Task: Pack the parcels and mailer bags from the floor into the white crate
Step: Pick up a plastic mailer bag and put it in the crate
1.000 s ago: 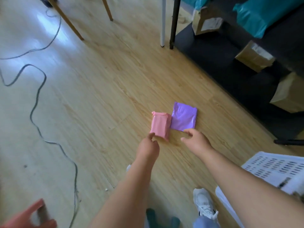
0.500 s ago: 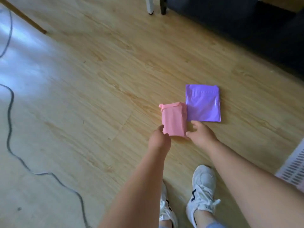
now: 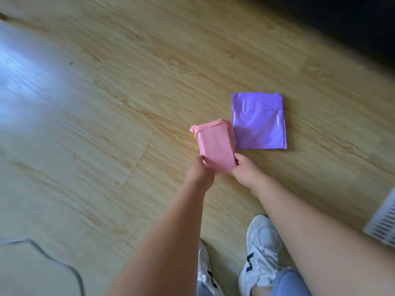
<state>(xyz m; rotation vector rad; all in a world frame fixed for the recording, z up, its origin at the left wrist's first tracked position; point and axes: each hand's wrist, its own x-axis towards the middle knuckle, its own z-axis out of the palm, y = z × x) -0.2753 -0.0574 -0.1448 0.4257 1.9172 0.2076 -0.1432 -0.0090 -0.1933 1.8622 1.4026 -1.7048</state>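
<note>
A small pink mailer bag [image 3: 215, 144] is held at its near end by both hands, its far end tilted up over the floor. My left hand [image 3: 201, 173] grips its left near corner and my right hand [image 3: 244, 170] grips its right near corner. A purple mailer bag [image 3: 259, 122] lies flat on the wooden floor just right of and behind the pink one, its near left corner hidden behind it. A corner of the white crate [image 3: 383, 225] shows at the right edge.
My two white sneakers [image 3: 261, 251] stand on the floor below the hands. A grey cable [image 3: 53, 259] curls across the floor at the lower left. A dark area [image 3: 342, 22] fills the upper right corner.
Both hands have closed on the pink mailer bag's near end and raised it off the floor. The view has tilted further down and closer to the bags.
</note>
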